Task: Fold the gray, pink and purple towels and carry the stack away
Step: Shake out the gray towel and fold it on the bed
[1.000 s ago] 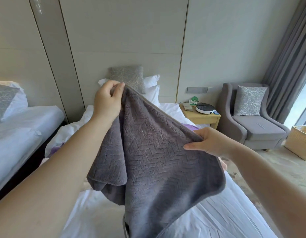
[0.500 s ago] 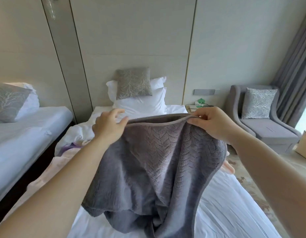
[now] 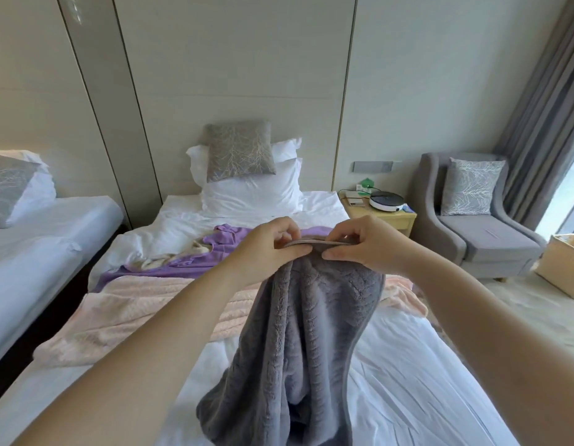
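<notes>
Two pinches: left hand [image 3: 273, 249] and right hand [image 3: 367, 247] hold the gray towel [image 3: 311, 333] edge in curled fingers [image 3: 338, 255]; mismatched corners risk a skewed fold

Bed [image 3: 408, 381]: centre, running from the viewer to the wall.
Hanging towel [image 3: 311, 333]: over the near half of the bed, its top edge pinched by the left hand [image 3: 266, 249] and right hand [image 3: 366, 246], side by side and close together.
Middle towel [image 3: 144, 310]: across the bed, behind the hanging towel.
Far towel [image 3: 195, 268]: just behind the middle towel, touching it.
Pillows [image 3: 250, 197]: stacked at the bed's head, with a cushion [image 3: 239, 151] propped on top.
Second bed [image 3: 38, 239]: left, apart.
Nightstand [image 3: 385, 217]: right of the bed's head, with a round appliance [image 3: 386, 201] on it.
Armchair [image 3: 491, 249]: right of the nightstand, with a chair cushion [image 3: 472, 186] on its seat.
Basket [image 3: 562, 268]: on the floor, right of the armchair.
</notes>
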### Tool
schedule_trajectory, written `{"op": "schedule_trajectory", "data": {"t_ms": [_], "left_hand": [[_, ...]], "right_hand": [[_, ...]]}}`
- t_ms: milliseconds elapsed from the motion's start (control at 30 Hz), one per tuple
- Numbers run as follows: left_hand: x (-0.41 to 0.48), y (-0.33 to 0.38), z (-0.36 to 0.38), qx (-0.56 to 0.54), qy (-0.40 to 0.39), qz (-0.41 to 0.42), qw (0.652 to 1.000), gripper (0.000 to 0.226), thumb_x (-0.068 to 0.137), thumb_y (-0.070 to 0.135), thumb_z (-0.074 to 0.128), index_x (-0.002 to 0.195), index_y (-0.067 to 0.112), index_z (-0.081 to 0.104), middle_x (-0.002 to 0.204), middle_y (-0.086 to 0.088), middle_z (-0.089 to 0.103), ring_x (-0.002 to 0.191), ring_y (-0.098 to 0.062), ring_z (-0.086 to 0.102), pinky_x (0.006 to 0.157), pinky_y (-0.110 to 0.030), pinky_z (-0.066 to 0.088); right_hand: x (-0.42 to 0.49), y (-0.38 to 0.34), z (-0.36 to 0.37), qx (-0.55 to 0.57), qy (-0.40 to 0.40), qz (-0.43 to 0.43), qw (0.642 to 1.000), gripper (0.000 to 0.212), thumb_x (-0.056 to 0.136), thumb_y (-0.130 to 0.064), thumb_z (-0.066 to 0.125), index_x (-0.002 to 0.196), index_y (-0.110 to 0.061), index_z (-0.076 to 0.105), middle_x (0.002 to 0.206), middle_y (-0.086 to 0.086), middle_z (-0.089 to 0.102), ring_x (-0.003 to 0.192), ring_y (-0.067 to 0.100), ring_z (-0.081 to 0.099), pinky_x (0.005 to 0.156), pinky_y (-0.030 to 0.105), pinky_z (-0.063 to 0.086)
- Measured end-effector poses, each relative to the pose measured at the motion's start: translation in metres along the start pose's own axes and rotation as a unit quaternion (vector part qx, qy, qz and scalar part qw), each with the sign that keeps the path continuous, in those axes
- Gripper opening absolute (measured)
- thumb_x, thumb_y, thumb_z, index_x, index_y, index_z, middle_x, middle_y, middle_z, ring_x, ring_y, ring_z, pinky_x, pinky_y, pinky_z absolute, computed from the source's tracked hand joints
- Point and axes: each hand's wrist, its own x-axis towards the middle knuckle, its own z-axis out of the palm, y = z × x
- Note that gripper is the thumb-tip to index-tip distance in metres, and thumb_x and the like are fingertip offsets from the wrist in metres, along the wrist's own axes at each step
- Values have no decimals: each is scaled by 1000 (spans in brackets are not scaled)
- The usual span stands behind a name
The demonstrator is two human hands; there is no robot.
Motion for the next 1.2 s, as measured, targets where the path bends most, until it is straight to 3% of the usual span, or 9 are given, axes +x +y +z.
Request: {"op": "schedule_trajectory", "data": {"t_ms": [233,367,467,633,800,867,967,1100,1200], "left_hand": [[0,0,-12,8,37,-5,999,24,80,21,75,71,14,54,62,6,47,55,-4,40,55,-14,33],[0,2,-14,-1,20,-29,999,21,78,21,77,71,15,58,52,17,45,52,0,39,54,-12,31],[2,13,-6,-27,0,-27,999,20,76,19,78,81,20,58,62,21,54,56,3,46,59,-10,37],[3,28,-4,-96,16,-18,995,14,82,11,71,85,17,59,77,6,61,69,-7,55,67,-14,45],[-2,22,-20,-131,94,-27,987,8,83,17,71,84,12,65,83,-6,63,77,-13,56,77,-25,44],[-4,21,-25,-139,112,-36,983,9,82,17,71,86,11,65,82,-7,64,76,-12,57,76,-25,45],[-7,21,-28,-139,94,-61,984,16,84,21,70,97,15,62,83,-5,68,75,-12,62,74,-25,49],[-10,25,-30,-109,36,-111,987,32,85,28,68,113,13,65,109,-14,70,103,-22,65,97,-34,47],[-14,31,-31,-131,24,-101,986,23,88,21,65,104,4,69,103,-15,69,93,-21,61,90,-34,47]], "right_hand": [[-7,20,-14,97,44,39,994,17,76,-18,78,74,-33,71,66,-16,65,62,-2,55,59,6,39],[-1,8,-16,193,82,6,978,18,77,-5,75,81,-23,75,80,-4,73,76,5,62,79,20,49],[3,-10,-14,200,69,-37,977,18,76,-1,73,82,-18,76,85,4,73,80,11,62,82,29,50],[12,-24,-5,206,69,-56,975,16,75,-4,75,81,-19,74,89,11,71,82,15,60,85,39,50],[9,-17,6,337,31,-44,940,12,77,-10,74,88,-10,69,86,4,71,84,16,63,87,32,50],[8,-14,13,380,35,-20,924,21,70,-18,74,85,-6,66,85,11,67,84,25,57,88,42,45],[9,-17,23,400,66,-1,914,14,71,-9,75,80,-4,65,87,18,65,84,27,57,93,50,45],[13,-27,26,369,70,-26,926,10,75,-2,74,79,-7,68,87,18,67,82,24,58,85,41,47],[13,-29,29,366,60,-54,927,12,76,-2,74,78,-11,67,79,6,69,75,16,61,77,29,49]]}}
